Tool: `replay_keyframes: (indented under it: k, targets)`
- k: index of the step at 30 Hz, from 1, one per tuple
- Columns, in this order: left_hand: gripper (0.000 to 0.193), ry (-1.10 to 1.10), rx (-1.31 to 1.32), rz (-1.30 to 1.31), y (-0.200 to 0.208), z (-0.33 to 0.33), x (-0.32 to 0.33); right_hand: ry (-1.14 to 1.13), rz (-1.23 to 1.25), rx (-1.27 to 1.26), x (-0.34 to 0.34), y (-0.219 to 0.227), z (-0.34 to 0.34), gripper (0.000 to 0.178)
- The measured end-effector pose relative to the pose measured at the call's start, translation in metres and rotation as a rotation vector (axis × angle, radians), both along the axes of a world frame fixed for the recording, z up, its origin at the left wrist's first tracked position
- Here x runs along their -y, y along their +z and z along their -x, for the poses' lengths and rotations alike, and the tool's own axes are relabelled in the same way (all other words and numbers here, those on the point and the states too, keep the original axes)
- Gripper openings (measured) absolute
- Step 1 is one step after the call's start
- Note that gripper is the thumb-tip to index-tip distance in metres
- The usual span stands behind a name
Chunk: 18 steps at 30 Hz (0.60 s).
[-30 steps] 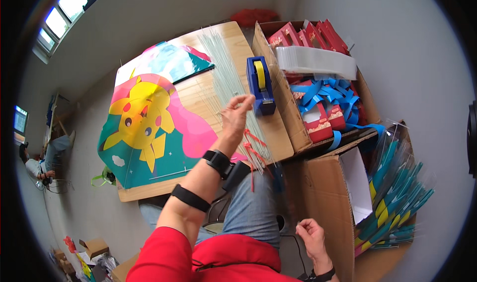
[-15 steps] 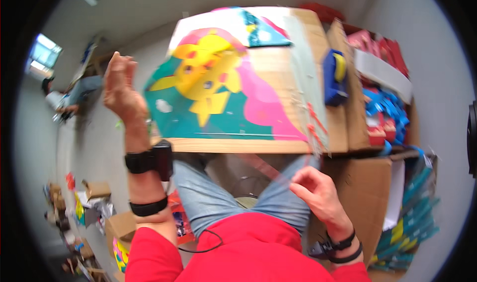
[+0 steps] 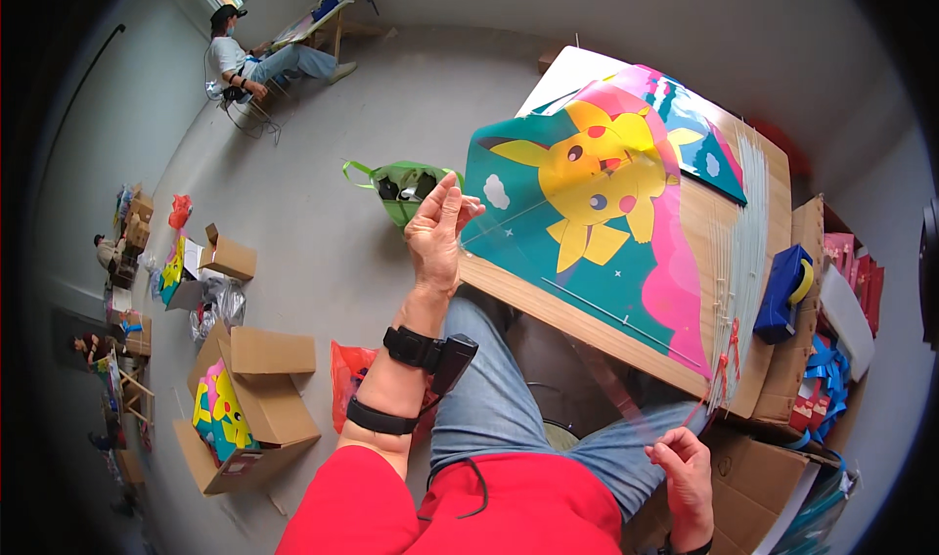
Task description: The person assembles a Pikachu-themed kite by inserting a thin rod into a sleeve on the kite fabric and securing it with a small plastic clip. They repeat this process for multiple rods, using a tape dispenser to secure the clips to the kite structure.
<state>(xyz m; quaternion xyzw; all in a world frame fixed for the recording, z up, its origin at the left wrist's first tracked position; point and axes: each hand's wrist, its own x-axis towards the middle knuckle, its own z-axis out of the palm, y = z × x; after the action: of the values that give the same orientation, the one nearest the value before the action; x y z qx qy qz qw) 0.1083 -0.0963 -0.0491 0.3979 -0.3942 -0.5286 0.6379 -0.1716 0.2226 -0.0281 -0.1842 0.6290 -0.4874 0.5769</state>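
Observation:
A long clear plastic strip [image 3: 608, 384] stretches slantwise between my hands, across the table's near edge. My left hand [image 3: 437, 232] is raised off the table's left corner, thumb and fingers together at the strip's faint far end. Low at the right, above my thigh, my right hand [image 3: 685, 467] pinches the other end. On the wooden table [image 3: 548, 299] lies a green and pink plastic kite sheet [image 3: 641, 286] with a yellow cartoon figure. A thin white rod [image 3: 626, 320] rests along its near edge.
Beside the sheet are a bundle of thin pale rods [image 3: 729, 262], red ties [image 3: 726, 364] and a blue tape dispenser [image 3: 782, 296]. Cardboard boxes [image 3: 773, 384] stand at the right. A green bag [image 3: 399, 203] and an open carton [image 3: 264, 399] are on the floor. Another person [image 3: 235, 61] sits far left.
My view has swung to the left, so the table appears farther right and tilted. My left hand's fingers have come closer together. Both hands remain at the clear strip.

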Motion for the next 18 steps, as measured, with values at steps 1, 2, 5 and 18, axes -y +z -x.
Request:
replay_keyframes:
  k: [1, 2, 5, 18]
  targets:
    - [0.039, -0.009, 0.061, 0.032, -0.004, -0.01, -0.005, -0.002, -0.009, 0.001, 0.001, 0.0, -0.003, 0.009]
    - [0.041, -0.015, 0.126, 0.063, -0.008, -0.023, -0.011, -0.002, -0.019, 0.005, 0.003, -0.001, -0.006, 0.009]
    - [0.061, 0.011, 0.25, 0.0, -0.021, -0.059, -0.031, 0.048, -0.091, -0.003, 0.006, -0.001, -0.013, 0.007]
    - [0.076, 0.18, 0.128, -0.461, -0.105, -0.131, -0.149, 0.296, -0.308, -0.102, 0.002, 0.002, -0.03, 0.007]
